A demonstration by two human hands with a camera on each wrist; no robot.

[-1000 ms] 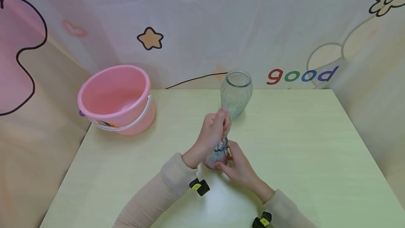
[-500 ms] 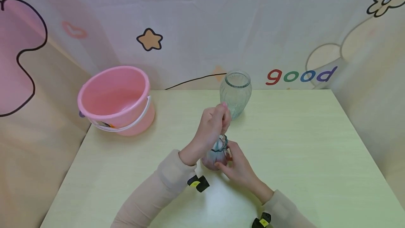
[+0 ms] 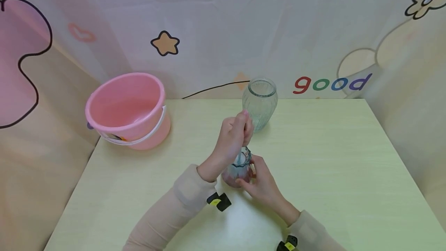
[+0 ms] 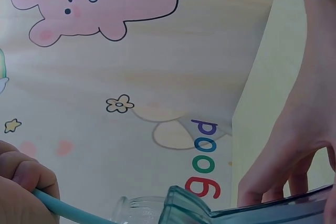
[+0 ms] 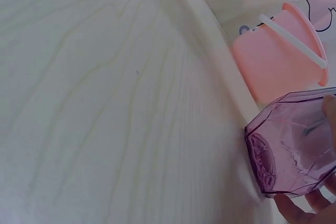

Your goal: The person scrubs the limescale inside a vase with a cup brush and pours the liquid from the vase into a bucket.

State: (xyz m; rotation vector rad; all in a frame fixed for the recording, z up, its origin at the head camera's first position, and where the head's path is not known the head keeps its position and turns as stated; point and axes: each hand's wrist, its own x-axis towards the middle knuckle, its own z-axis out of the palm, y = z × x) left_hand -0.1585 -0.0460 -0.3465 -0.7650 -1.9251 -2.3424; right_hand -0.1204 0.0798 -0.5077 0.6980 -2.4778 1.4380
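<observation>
A small glass vase (image 3: 236, 176), teal at its wavy rim and purple toward its base, stands on the table in the head view. My right hand (image 3: 266, 183) holds it from the right, thumb in front and fingers round the far side. Above the mouth, my left hand (image 3: 232, 134) grips a thin teal rod (image 4: 73, 211), fingers curled and thumb uppermost. The rod runs down into the vase opening; its lower end is hidden. In the right wrist view, the vase's purple faceted base (image 5: 289, 150) shows, with fingertips along its side.
Behind the hands stands a larger clear glass vase (image 3: 260, 107), ribbed and upright. At the back left is a pink bucket (image 3: 158, 133) with a white handle. A printed cloth backdrop (image 3: 216, 30) rises along the back of the pale table (image 3: 331, 158).
My left hand has risen a little above the small vase, so more of its rim and the rod shows. My right hand stays at the vase's side.
</observation>
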